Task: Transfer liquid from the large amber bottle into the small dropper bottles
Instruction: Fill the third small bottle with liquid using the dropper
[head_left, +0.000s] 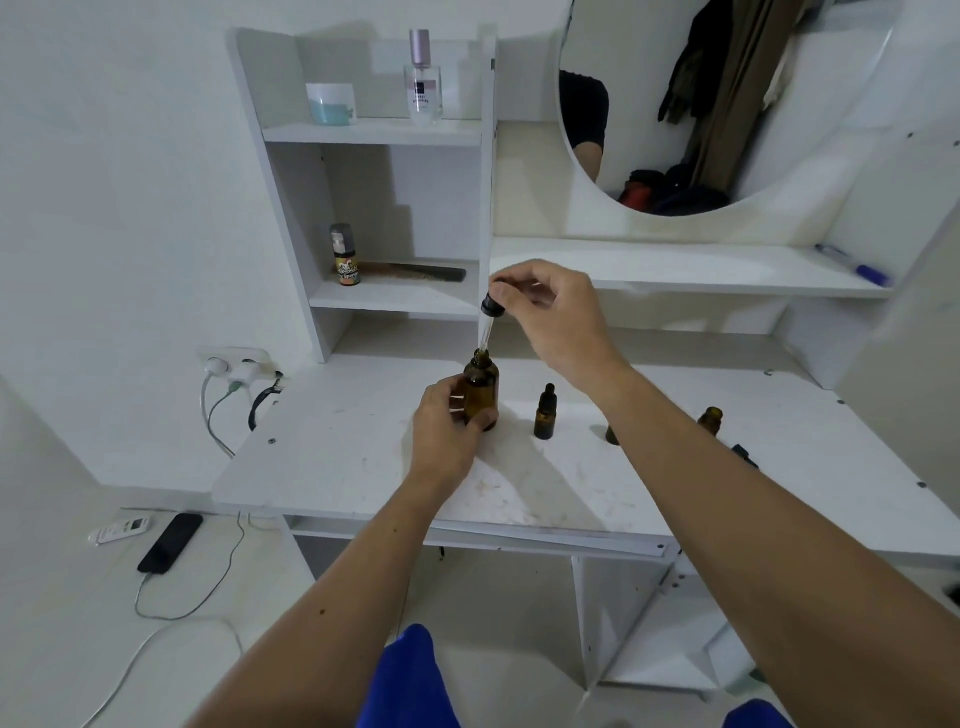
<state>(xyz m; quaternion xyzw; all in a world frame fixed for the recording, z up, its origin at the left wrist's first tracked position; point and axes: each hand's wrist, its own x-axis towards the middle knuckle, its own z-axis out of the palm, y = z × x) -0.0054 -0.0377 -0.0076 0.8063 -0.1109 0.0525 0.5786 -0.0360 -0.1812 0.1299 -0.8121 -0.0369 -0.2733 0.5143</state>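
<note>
Left hand (445, 431) gripped the big amber bottle (481, 391), fingers curled round its lower body, bottle upright on the tabletop (332, 447) about mid-depth, left of centre. Right hand (558, 312) pinched the black dropper cap (493, 301) above the bottle; thumb and fingers closed on the bulb. Glass pipette (484, 338) hung down from the cap, slightly tilted, tip at the bottle's open mouth; could not tell how far inside.

Small capped dropper bottle (545, 413) stood upright just right of the big bottle, apart from it. Second small bottle (613, 435) further right, mostly hidden behind the right forearm. Third small bottle (710, 420), uncapped, upright near the tabletop's right side, beyond the forearm. Dark small item (744, 454) lay just beside it, partly hidden; could not tell what.

Shelf unit at the tabletop's back-left corner: perfume bottle (424, 78) and white jar (331, 104) on the top shelf, small tube (344, 254) and comb (415, 271) on the lower shelf. Round mirror (727, 104) above the back edge. Blue pen (854, 265) on the ledge under the mirror, right end. Phone (170, 542) on the floor left of the table, cable attached. Plugs in the wall socket (236, 364) by the left edge.
</note>
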